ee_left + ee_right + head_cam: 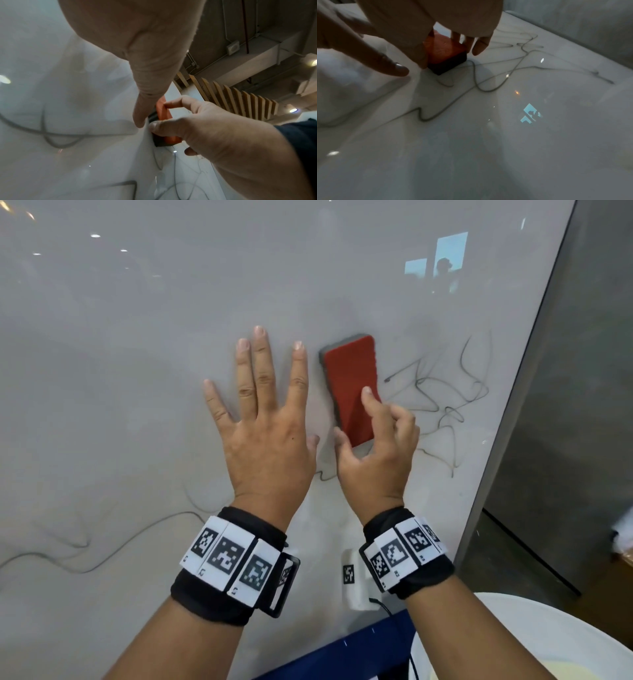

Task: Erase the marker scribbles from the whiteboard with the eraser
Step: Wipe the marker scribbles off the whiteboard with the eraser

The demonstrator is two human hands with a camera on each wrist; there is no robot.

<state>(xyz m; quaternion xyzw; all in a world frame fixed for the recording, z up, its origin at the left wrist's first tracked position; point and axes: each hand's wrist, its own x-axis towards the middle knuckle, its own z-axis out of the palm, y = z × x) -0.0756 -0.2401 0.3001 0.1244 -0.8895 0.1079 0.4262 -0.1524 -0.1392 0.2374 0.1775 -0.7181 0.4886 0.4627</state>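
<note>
Your left hand (263, 419) lies flat on the whiteboard (137, 371), fingers straight and spread, holding nothing; it looks placed there to steady the board while the other hand works. Your right hand (375, 446) grasps the eraser (349, 385) at its lower end: thumb against the left edge, index fingertip on the red back, the other fingers curled by the right edge. That grip keeps the pad flat to the board and leaves the wrist free to sweep.

The eraser is a rounded rectangular block, with a matte red top and a dark grey felt layer pressed against the board. It stands just right of your left index finger, at the left fringe of the scribbles (445, 402).

The board is glossy and pale grey, mirroring ceiling lights and a window. The scribbles are thin, dark, looping lines; most lie right of the eraser, while one long stroke (102, 546) trails lower left. Faint haze near the eraser may be wiped ink, though glare makes that uncertain.
</note>
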